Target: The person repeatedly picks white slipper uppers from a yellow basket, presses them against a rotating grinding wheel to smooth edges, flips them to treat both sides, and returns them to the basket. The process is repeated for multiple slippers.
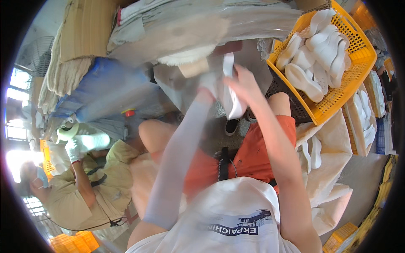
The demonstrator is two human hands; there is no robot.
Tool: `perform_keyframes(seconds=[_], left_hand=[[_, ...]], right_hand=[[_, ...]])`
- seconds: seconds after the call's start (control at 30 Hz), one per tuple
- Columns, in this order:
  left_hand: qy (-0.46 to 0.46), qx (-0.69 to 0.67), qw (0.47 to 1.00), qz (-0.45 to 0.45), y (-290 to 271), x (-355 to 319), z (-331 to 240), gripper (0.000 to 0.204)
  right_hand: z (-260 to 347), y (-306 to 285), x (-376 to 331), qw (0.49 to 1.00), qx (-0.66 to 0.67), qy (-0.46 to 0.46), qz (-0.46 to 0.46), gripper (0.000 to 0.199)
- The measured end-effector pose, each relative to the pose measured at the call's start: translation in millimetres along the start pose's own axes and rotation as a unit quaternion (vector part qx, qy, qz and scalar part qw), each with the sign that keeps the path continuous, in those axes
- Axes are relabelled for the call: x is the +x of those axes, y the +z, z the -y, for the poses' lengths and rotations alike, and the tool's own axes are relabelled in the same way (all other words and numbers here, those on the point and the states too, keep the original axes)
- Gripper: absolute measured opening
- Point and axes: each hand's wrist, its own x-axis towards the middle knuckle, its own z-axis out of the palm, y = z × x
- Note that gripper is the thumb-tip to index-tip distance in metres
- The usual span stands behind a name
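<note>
Edge-on in front of me is a white shoe sole point(231, 99), held upright in my right hand point(247, 84), whose bare fingers close round its right side. My left hand point(209, 86), pale and apparently gloved below a light arm sleeve, is just left of the sole. Motion smears its fingers, so their grip does not show. Beyond my left hand sits a tan block point(194, 68) under a white, fuzzy-edged round wheel point(185, 55).
A yellow crate point(353, 82) of white soles stands at right, on a dark crate point(288, 97). More soles point(315, 152) lie on beige cloth. At left a seated co-worker point(90, 189) in white gloves handles something pale. Plastic-wrapped bundles point(253, 23) extend along the back.
</note>
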Motion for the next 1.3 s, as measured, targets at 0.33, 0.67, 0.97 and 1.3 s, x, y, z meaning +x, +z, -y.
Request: perform_keyframes(seconds=[0.33, 0.67, 0.97, 1.3], left_hand=[[-0.189, -0.561, 0.806, 0.020, -5, -83, -86, 0.029], [-0.241, -0.739, 0.629, -0.005, 5, -96, -127, 0.040], [-0.374, -0.655, 0.533, -0.384, 7, -64, -57, 0.049], [-0.347, -0.450, 0.781, -0.259, -32, -61, -95, 0.065]], right_hand=[[-39, 57, -146, 0.994, 0.000, -0.049, -0.101, 0.084], [-95, 34, -171, 0.923, 0.367, 0.057, -0.103, 0.046], [14, 29, -132, 0.993, -0.020, -0.060, 0.099, 0.047], [70, 42, -107, 0.955, -0.109, -0.277, -0.004, 0.042]])
